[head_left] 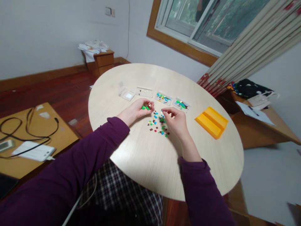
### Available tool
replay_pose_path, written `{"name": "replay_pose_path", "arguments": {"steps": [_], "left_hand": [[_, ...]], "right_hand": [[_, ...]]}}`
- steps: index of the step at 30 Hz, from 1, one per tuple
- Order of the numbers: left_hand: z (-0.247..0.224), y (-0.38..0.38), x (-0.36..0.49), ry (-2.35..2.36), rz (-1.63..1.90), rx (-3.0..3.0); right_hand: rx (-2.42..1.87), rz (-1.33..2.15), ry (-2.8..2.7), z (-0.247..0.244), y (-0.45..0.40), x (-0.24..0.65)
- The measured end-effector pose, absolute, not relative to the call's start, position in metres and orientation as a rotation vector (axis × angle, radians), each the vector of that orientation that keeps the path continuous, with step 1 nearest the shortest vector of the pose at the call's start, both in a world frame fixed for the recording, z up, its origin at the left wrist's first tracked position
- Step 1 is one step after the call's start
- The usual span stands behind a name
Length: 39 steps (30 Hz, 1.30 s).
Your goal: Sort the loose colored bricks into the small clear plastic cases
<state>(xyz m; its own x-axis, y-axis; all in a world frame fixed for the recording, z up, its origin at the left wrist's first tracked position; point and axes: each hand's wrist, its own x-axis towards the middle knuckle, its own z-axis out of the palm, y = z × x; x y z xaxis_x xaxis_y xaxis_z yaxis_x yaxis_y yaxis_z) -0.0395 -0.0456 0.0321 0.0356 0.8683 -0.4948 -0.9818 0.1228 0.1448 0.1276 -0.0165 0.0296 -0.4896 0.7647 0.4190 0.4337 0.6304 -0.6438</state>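
My left hand (135,109) is cupped with the palm up, fingers curled around a small heap of green and dark red flat pieces (146,107). Just to its right, my right hand (176,123) hovers at the loose pile, thumb and fingertips pinched together. Whatever is between those fingertips is too small to make out. Small square pieces (155,117) in blue, green, brown, red and yellow lie scattered on the table below and between both hands. Part of the pile is hidden by my right hand.
Along the far side of the round table (145,160) stand several clear plastic trays, two with mixed coloured pieces; one tray (148,94) has only a few. An orange-yellow divided tray (208,124) sits on the right. A side table (63,125) with cables is at left.
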Motion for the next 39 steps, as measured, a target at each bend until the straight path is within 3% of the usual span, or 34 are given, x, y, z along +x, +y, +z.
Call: {"name": "replay_pose_path", "arguments": {"steps": [14,39], "left_hand": [[0.042,-0.051,-0.046,0.613,1.373,-0.229],[0.039,-0.05,-0.045,0.694,1.379,-0.161]], "right_hand": [[-0.831,0.669,-2.598,0.022,-0.025,0.124],[-0.846,0.669,-2.48,0.026,-0.024,0.127]]}}
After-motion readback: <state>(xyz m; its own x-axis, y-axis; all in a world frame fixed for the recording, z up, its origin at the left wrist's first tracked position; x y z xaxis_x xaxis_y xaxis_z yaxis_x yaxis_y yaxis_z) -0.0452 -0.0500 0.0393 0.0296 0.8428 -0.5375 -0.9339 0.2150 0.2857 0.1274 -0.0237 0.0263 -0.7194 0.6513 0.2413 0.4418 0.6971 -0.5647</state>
